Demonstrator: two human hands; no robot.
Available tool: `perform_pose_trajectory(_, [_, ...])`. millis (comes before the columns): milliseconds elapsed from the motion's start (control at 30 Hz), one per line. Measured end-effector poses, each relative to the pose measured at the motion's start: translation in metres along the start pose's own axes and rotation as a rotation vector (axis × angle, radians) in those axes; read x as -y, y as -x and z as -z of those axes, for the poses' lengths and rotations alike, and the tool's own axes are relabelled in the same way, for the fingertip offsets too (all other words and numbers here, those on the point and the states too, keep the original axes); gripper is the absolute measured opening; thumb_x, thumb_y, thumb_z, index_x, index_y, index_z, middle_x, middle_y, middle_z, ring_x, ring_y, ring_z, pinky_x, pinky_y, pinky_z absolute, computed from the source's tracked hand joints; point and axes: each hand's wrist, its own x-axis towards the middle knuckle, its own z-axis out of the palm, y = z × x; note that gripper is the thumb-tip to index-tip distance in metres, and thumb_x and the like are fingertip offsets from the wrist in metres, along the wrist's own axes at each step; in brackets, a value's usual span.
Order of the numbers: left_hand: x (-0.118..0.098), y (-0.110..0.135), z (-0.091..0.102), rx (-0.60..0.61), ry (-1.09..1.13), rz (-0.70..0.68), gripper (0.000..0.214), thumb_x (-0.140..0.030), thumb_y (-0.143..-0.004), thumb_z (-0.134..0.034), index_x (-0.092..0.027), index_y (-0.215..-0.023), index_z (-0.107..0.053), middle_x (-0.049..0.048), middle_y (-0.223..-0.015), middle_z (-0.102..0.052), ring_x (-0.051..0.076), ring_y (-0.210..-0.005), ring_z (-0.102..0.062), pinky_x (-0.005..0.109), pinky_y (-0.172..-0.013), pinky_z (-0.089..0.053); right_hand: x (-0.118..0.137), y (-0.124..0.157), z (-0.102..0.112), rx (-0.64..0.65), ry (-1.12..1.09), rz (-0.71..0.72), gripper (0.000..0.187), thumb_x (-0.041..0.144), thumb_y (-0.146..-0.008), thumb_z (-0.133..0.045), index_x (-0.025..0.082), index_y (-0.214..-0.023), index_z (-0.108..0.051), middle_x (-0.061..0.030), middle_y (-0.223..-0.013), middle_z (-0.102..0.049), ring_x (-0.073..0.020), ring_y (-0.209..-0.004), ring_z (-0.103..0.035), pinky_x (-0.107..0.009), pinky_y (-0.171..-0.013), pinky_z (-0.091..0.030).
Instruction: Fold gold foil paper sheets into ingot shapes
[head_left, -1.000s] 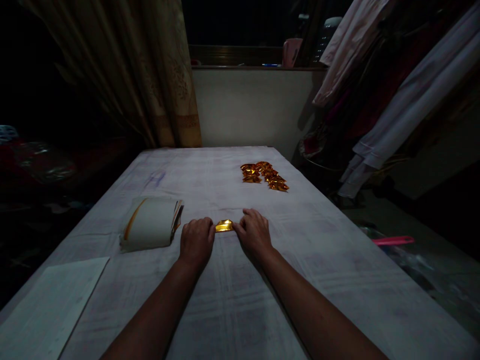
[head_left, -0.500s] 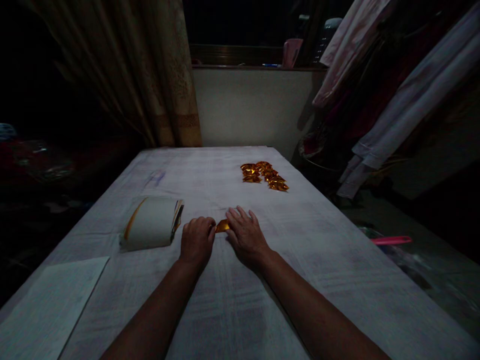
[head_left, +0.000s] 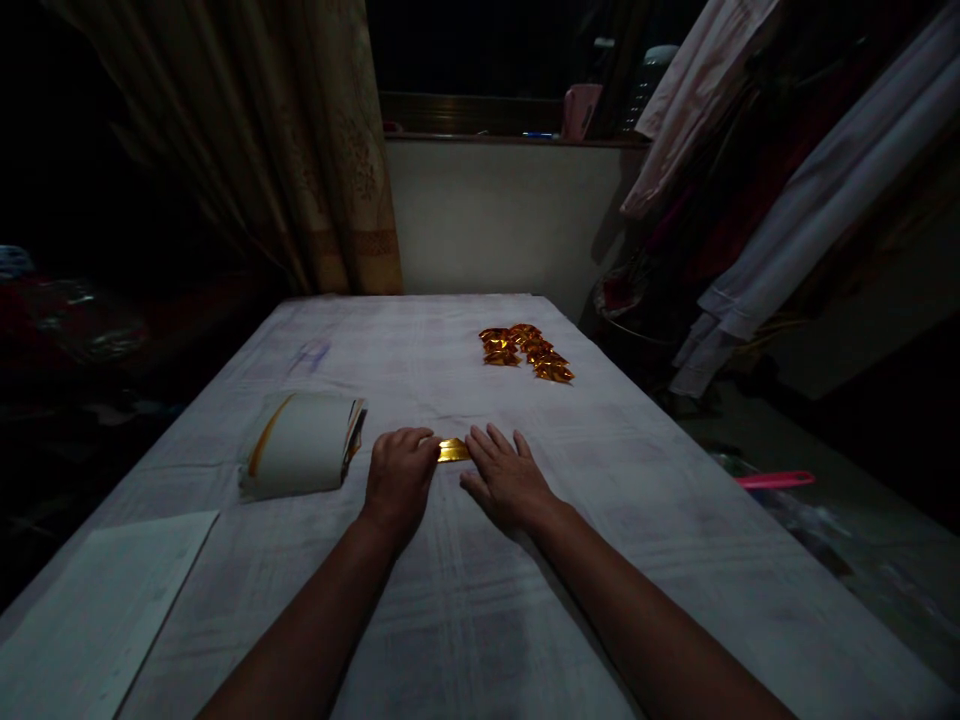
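A narrow strip of folded gold foil paper (head_left: 453,450) lies on the cloth between my two hands. My left hand (head_left: 401,475) is closed over the strip's left end, fingers curled and thumb pressed beside it. Flat over the right end rests my right hand (head_left: 506,475), its fingers stretched out and the thumb apart. Both ends of the strip are hidden under the fingers. Beyond my right hand, several folded gold foil pieces (head_left: 553,372) sit in a cluster.
A bent stack of papers with a pale cover (head_left: 304,450) stands left of my left hand. A white sheet (head_left: 112,600) lies at the near left of the cloth-covered table (head_left: 420,350). Clothes (head_left: 795,200) hang at the right; a pink mug (head_left: 579,112) stands on the sill.
My right hand has slid slightly right, and its fingers lie flatter. More of the gold strip shows between my hands, now brighter and level.
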Motion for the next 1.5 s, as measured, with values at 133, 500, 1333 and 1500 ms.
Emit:
perform_pose_trajectory(133, [-0.004, 0.007, -0.009, 0.082, 0.012, -0.179, 0.042, -0.035, -0.104, -0.04, -0.026, -0.142, -0.055, 0.007, -0.145, -0.06, 0.03, -0.141, -0.045, 0.057, -0.119, -0.02, 0.002, 0.001, 0.002, -0.011, 0.002, 0.006, 0.065, 0.055, -0.103, -0.037, 0.017, -0.156, -0.036, -0.0116, -0.165, -0.027, -0.033, -0.154, -0.019, -0.062, -0.122, -0.013])
perform_pose_trajectory(500, [0.039, 0.035, 0.011, 0.248, -0.08, -0.199, 0.053, -0.047, -0.103, -0.036, -0.03, -0.153, -0.041, 0.0041, -0.156, -0.048, 0.032, -0.148, -0.036, 0.061, -0.121, -0.012, 0.001, 0.0, 0.001, 0.013, -0.011, -0.009, 0.065, 0.051, -0.102, -0.04, 0.018, -0.157, -0.034, -0.0097, -0.166, -0.025, -0.0336, -0.154, -0.017, -0.063, -0.122, -0.013])
perform_pose_trajectory(1333, [0.027, 0.006, 0.003, -0.006, 0.141, -0.111, 0.021, -0.031, -0.097, -0.057, -0.025, -0.105, -0.075, 0.0058, -0.11, -0.077, 0.025, -0.104, -0.069, 0.05, -0.106, -0.042, -0.018, -0.003, -0.015, -0.256, -0.18, -0.004, 0.045, 0.024, -0.093, -0.059, 0.026, -0.138, -0.061, -0.0108, -0.149, -0.055, -0.0283, -0.142, -0.044, -0.055, -0.118, -0.026])
perform_pose_trajectory(1500, [0.028, 0.006, 0.005, 0.007, 0.13, -0.116, 0.022, -0.033, -0.097, -0.058, -0.024, -0.106, -0.075, 0.0067, -0.111, -0.077, 0.025, -0.104, -0.069, 0.048, -0.104, -0.044, -0.026, -0.006, -0.016, -0.313, -0.211, -0.034, 0.033, 0.024, -0.087, -0.068, 0.025, -0.119, -0.073, -0.0107, -0.142, -0.061, -0.0298, -0.135, -0.051, -0.051, -0.114, -0.036])
